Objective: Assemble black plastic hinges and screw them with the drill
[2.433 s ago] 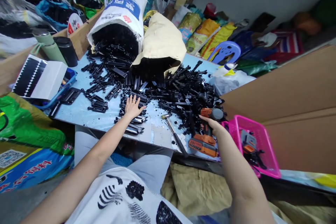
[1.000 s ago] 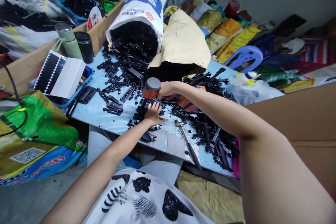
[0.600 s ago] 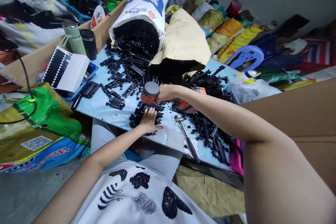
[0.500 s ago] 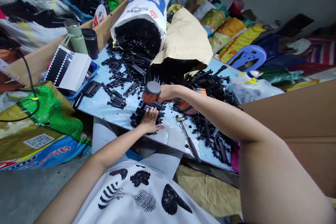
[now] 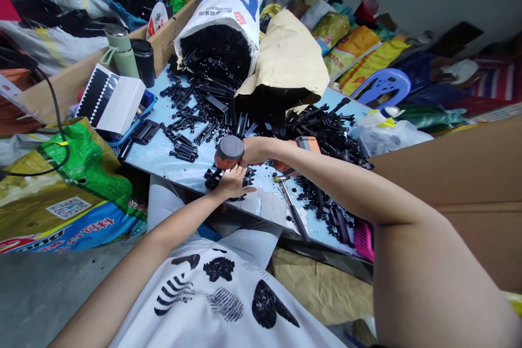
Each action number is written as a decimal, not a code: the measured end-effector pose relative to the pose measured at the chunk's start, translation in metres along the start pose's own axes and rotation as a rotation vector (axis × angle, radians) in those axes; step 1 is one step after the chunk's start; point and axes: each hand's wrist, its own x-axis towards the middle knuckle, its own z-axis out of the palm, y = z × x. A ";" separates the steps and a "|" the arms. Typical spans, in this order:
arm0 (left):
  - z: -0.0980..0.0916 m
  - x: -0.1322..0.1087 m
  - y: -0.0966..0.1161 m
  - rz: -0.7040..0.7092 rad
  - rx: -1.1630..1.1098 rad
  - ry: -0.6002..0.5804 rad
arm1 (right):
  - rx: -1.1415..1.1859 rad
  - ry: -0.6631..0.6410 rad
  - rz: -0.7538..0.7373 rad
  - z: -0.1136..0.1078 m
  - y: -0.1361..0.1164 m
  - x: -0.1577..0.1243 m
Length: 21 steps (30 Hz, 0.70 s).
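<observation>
On the pale blue desk [image 5: 157, 159], two hands work close together: the right hand [image 5: 255, 151] is wrapped around one orange-and-grey power drill [image 5: 229, 153], while the left hand [image 5: 234, 180] lies flat, thumb stretched wide, over one row of black tools [image 5: 212, 179] near the front edge. The drill's head is right beside the left fingers, above the row; its tip is hidden, so whether it touches a tool cannot be told. One hammer [image 5: 294, 211] lies to the right, handle toward the front edge. Two big bags rest on their sides at the back — a white sack [image 5: 240, 2] with blue print, its mouth full of black metal parts, and a cream bag [image 5: 287, 57] whose dark inside is hard to read. Loose black parts [image 5: 326, 126] spread in front of both, too many to count. Two drinking vessels, one green flask [image 5: 123, 53] and one black cup [image 5: 143, 64], stand at the left by a wooden board [image 5: 173, 20]. Just before them sits one blue tray [image 5: 143, 118] of small items, one white box [image 5: 122, 103] propped on it. Beyond the board, one blue sack [image 5: 112, 5] holds more black pieces. One pink basket [image 5: 362, 239] — contents hidden — shows past the right arm.
</observation>
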 end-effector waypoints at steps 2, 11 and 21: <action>-0.003 0.000 0.000 -0.006 -0.025 -0.028 | -0.053 0.034 -0.015 0.000 -0.003 -0.006; -0.002 0.005 0.001 -0.046 -0.051 -0.081 | 0.085 -0.042 -0.037 -0.003 -0.035 -0.004; -0.019 -0.029 -0.032 0.282 0.148 -0.141 | 0.490 0.121 0.055 0.007 0.083 -0.019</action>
